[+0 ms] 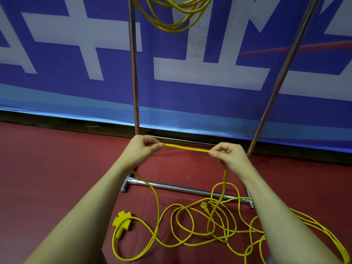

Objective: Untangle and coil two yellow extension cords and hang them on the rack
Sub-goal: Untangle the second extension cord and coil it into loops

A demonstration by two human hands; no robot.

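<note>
Cord taut between left hand, right hand

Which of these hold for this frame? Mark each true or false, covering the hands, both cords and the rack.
1. Both hands pinch one cord stretched between them. True: left hand, right hand, loose cord.
2. A coiled cord hangs from the rack. True.
3. The socket block is in the right hand's grip. False: it lies on the red floor.
4. The plug is lifted off the floor. False: it lies among the loops.
</note>
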